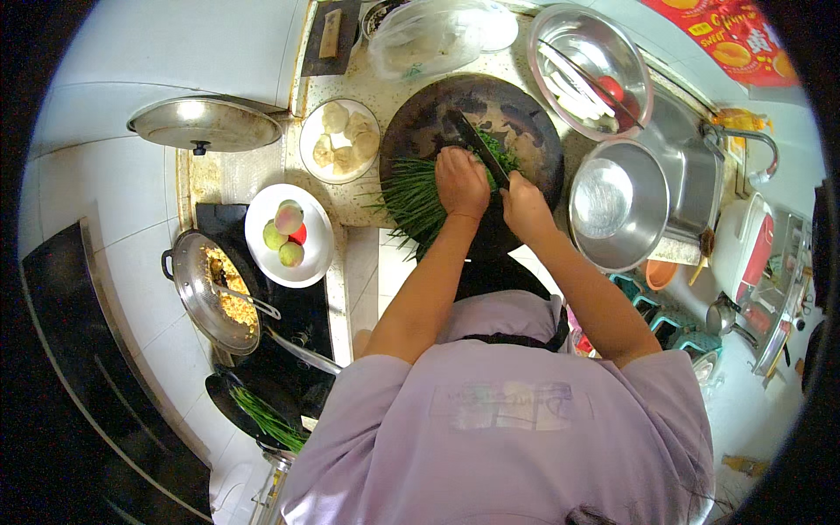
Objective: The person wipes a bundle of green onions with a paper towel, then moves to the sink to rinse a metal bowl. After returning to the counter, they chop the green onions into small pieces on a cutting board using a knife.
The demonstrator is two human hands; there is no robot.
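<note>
A round dark chopping board (538,144) lies on the speckled counter in front of me. Long green chives (413,193) spread over its left side and hang past the near edge. My left hand (463,180) presses down on the bunch, fingers curled beside the blade. My right hand (525,205) grips the handle of a dark kitchen knife (482,147), whose blade points up and to the left across the board. Finely chopped green pieces (504,154) lie to the right of the blade.
Left of the board are a plate of pale dough pieces (346,141), a white bowl of fruit (321,249) and a wok of yellow food (230,298). To the right, a steel basin (617,203) stands beside the sink (699,170); another basin (545,72) holds white stalks and red items.
</note>
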